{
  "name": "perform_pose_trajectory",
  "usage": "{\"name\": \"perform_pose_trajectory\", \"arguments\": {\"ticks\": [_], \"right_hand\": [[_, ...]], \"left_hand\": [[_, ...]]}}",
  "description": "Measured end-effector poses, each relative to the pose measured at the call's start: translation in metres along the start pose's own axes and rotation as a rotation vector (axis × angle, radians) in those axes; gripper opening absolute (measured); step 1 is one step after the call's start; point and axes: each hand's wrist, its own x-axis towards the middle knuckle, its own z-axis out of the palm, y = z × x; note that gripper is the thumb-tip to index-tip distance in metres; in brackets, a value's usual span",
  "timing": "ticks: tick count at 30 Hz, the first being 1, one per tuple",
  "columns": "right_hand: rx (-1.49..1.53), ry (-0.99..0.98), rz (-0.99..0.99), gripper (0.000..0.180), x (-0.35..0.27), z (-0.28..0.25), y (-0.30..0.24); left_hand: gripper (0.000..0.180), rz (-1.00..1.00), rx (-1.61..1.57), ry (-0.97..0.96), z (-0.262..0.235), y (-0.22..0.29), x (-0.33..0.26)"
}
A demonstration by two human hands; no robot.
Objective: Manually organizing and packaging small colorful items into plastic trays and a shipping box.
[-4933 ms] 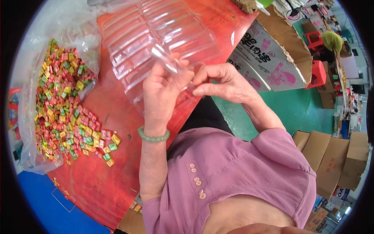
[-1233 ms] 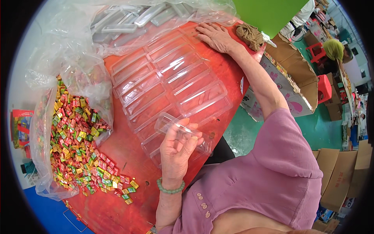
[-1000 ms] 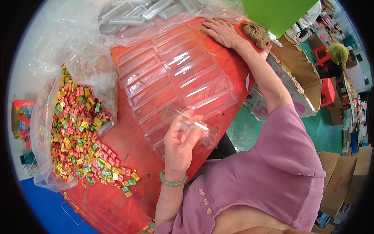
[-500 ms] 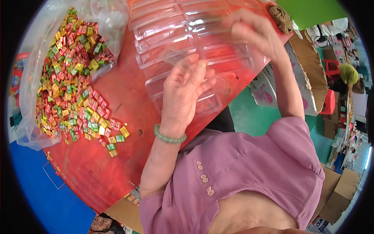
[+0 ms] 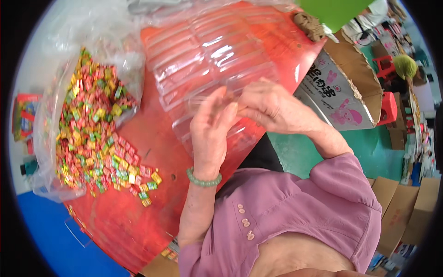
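My left hand [image 5: 210, 131], with a green bead bracelet on its wrist, is raised over the near end of the clear plastic trays [image 5: 180, 60]. Its thumb and fingers close around a clear plastic piece [image 5: 197, 100], whose edge shows beside the fingers; its full shape is hard to make out. My right hand [image 5: 277, 108] meets it at the thumb tip, fingers curled in a pinch. Whatever lies in that pinch is hidden. The trays have long narrow compartments in two rows and rest on the red table [image 5: 152, 138].
To the left, small red, yellow and green wrapped pieces [image 5: 99, 120] spill from a large clear plastic bag [image 5: 44, 161]. A crumpled brown cloth [image 5: 309, 26] lies at the far table edge. An open cardboard carton [image 5: 339, 87] and a red stool [image 5: 390, 108] stand on the right.
My right hand has come down and left from over the trays to meet my left hand. The view has shifted, so the table's contents sit lower and the carton shows more.
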Motion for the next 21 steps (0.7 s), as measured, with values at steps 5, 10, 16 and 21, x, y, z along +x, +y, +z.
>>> {"name": "perform_pose_trajectory", "arguments": {"ticks": [5,10,16,21], "right_hand": [[-0.064,0.130,-0.024,0.011,-0.003,-0.017,0.028],[-0.610,0.319,0.053,0.013,-0.006,-0.062,0.129],[-0.767,0.219,0.063,0.017,-0.015,-0.073,0.194],[-0.814,0.111,0.120,0.023,-0.012,-0.076,0.208]], "left_hand": [[0.041,0.128,0.116,0.029,0.002,-0.007,-0.001],[0.036,0.042,0.092,-0.023,0.002,0.002,-0.002],[0.030,0.008,0.176,-0.067,0.001,-0.003,-0.002],[0.030,0.001,0.137,-0.057,-0.001,-0.001,-0.004]]}}
